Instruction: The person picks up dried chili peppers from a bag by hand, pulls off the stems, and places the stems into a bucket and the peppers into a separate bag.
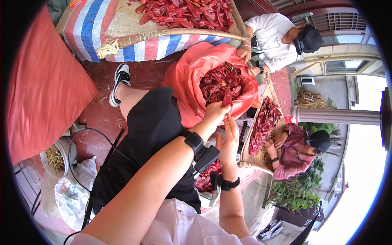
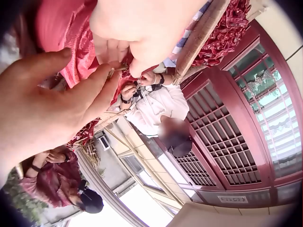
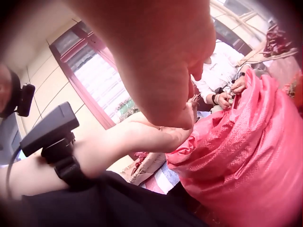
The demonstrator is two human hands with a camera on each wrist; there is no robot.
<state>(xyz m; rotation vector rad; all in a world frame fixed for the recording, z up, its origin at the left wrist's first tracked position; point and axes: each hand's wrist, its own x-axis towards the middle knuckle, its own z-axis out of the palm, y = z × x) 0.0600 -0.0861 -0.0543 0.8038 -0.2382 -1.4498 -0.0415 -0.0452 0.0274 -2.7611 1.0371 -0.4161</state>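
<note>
In the head view my left hand [image 1: 216, 114] is over the mouth of a large red woven sack [image 1: 185, 75], pinching a dried red chili pepper [image 1: 227, 97]. Dried red chilies [image 1: 216, 79] lie inside the sack. My right hand [image 1: 228, 141] is close beside it, thumb apart from the raised fingers, fingertips near the pepper's stem end. From the left wrist view, my left hand [image 2: 147, 28] fills the top; my right hand [image 2: 52, 101] reaches in from the side with a fingertip at a small stem [image 2: 111, 72]. The right wrist view shows my left hand [image 3: 175, 137] beyond my right hand [image 3: 165, 80].
A person in white [image 1: 271, 41] has their hands at the sack's far rim. Another in a pink top [image 1: 294, 149] works at a woven tray of chilies [image 1: 265, 124]. A bigger tray [image 1: 163, 33] rests on striped cloth. A bucket of stems [image 1: 57, 159] stands lower left; a cable [image 1: 102, 136] crosses nearby.
</note>
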